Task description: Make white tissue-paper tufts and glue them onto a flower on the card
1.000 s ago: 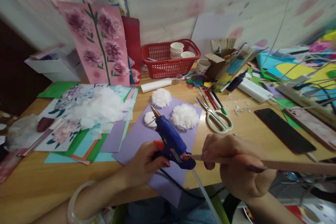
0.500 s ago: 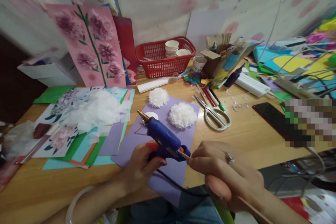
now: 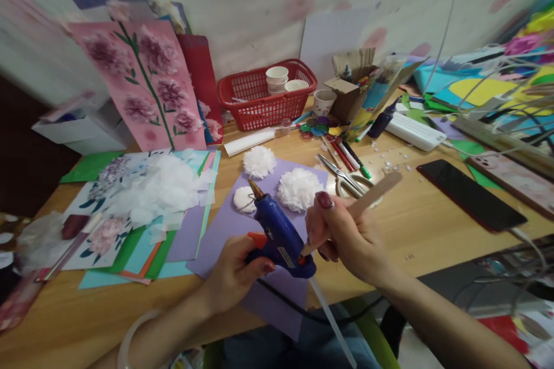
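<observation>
My left hand [image 3: 236,277] is wrapped round the handle of a blue hot glue gun [image 3: 279,230], its metal nozzle pointing up and away from me. A clear glue stick [image 3: 331,317] sticks out of the gun's rear end, and a black cord runs from its handle. In my right hand [image 3: 346,236] a flat wooden craft stick [image 3: 377,193] is pinched, its lower tip against the back part of the gun near a small red spot. Beyond the gun, two white paper pompoms [image 3: 299,189] and a small white disc [image 3: 244,199] rest on a purple sheet [image 3: 220,236].
Scissors [image 3: 346,177], markers [image 3: 350,155] and scattered beads lie right of the purple sheet, with a phone [image 3: 471,193] farther right. White tissue petals [image 3: 160,190] cover coloured papers at left. A red basket [image 3: 268,104] with cups stands at the back beside a pink flower picture [image 3: 147,86].
My right hand has turned over and risen, so the craft stick now slants up to the right. The glue gun has tilted more upright, and its glue stick now shows.
</observation>
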`<action>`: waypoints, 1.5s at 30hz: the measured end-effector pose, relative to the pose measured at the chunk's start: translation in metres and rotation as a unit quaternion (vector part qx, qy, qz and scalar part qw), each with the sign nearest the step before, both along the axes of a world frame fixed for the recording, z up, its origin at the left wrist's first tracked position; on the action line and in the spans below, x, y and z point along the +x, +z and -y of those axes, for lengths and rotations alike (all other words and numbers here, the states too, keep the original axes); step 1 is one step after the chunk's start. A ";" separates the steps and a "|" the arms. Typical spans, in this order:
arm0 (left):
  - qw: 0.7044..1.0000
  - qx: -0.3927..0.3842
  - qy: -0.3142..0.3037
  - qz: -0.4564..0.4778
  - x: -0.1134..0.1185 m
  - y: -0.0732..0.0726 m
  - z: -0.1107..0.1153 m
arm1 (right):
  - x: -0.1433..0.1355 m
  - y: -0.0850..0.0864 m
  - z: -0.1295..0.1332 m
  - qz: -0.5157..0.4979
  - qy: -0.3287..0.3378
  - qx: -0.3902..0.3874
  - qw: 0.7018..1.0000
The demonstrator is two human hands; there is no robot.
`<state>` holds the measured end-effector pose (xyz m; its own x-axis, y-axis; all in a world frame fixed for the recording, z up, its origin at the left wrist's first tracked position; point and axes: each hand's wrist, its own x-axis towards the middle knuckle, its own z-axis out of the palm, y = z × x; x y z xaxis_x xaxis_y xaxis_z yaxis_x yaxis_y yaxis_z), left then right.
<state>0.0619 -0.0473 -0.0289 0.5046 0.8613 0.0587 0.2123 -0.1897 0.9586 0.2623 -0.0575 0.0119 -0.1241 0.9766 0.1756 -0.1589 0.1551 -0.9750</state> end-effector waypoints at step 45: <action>0.897 -0.342 -0.243 0.135 -0.005 -0.002 -0.008 | -0.054 -0.012 0.014 -0.303 -0.082 0.096 0.945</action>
